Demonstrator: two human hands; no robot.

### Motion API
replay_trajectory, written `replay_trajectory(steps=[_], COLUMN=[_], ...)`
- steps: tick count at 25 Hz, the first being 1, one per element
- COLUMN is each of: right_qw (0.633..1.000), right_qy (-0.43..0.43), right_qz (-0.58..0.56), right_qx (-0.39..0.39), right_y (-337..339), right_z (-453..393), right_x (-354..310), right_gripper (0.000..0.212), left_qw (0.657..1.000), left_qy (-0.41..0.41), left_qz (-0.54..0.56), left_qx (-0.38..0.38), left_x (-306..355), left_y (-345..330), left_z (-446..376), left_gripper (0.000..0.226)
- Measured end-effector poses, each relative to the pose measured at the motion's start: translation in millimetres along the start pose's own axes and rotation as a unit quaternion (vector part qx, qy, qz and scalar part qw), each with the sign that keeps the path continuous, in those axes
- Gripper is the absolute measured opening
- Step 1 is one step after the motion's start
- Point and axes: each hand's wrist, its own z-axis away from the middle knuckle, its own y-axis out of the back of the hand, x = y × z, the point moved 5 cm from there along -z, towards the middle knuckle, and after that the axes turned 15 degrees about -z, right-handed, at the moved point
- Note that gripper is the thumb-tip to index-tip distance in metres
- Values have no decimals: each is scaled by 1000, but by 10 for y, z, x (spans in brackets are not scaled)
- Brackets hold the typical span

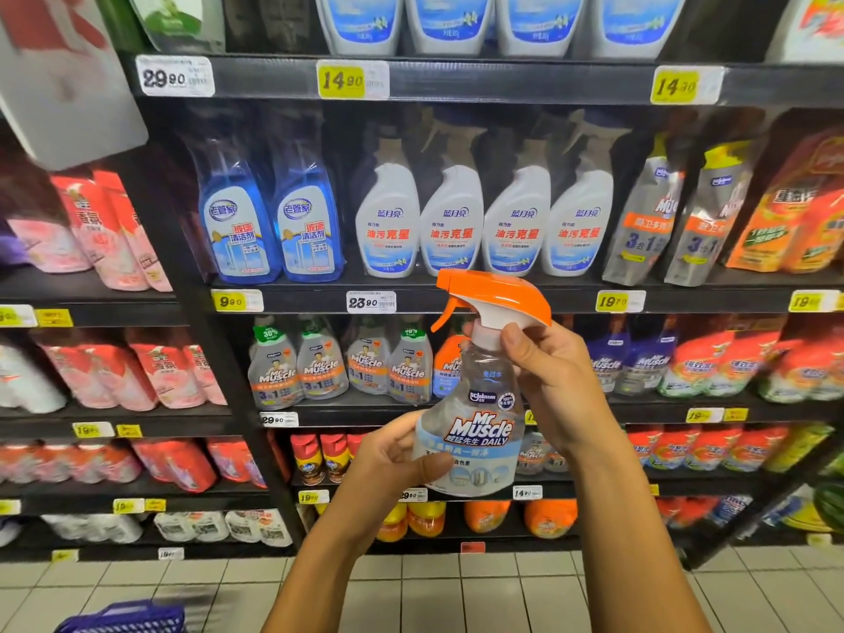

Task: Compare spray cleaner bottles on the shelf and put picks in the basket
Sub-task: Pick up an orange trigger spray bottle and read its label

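Two hands' fingers [516, 344] clamp one spray bottle [475, 404] above the shelf [456, 303]; basket [128, 619] far below, nothing visibly picked.

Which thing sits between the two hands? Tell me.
The head view shows the Mr Muscle spray bottle between them: the left hand holds its base, the right hand its neck under the orange trigger.

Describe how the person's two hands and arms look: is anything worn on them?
The left hand and the right hand are bare, with no gloves, and no rings show. Both forearms are uncovered down to the bottom edge of the picture: no sleeves, watch or bracelet in view. The visible nails are short and unpainted.
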Motion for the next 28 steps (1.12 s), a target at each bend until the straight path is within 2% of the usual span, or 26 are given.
replay_trajectory(steps=[4, 10, 12, 16, 21, 23, 25, 28], right_qw=[999, 994, 987, 977, 979, 981, 982, 975], right_qy=[10, 19, 21, 30, 57, 58, 26, -49], right_qz=[10, 75, 117, 164, 151, 141, 131, 73], right_qx=[-32, -84, -109, -130, -126, -122, -135, -204], right_y=[-65, -106, -107, -99, -123, -133, -83, -59], right_z=[-4, 24, 41, 57, 57, 24, -15, 14], right_x=[-14, -39, -45, -72, -165, -208, -204, -149], right_gripper=[54, 43, 38, 44, 38, 33, 41, 44], left_qw=[999, 977, 972, 966, 978, 985, 992, 995], left_qy=[-27, -58, -76, -102, -94, -96, -89, -59], left_qz=[2, -88, -112, -137, -113, -108, -81, 28], left_qx=[43, 187, 192, 192, 149, 94, 22, -71], left_x=[29, 95, 115, 112, 39, 73, 133, 110], left_y=[45, 273, 315, 330, 304, 286, 244, 142], left_z=[-32, -276, -389, -551, -661, -690, -710, -745], left_gripper=[49, 56, 60, 60, 61, 59, 55, 77])
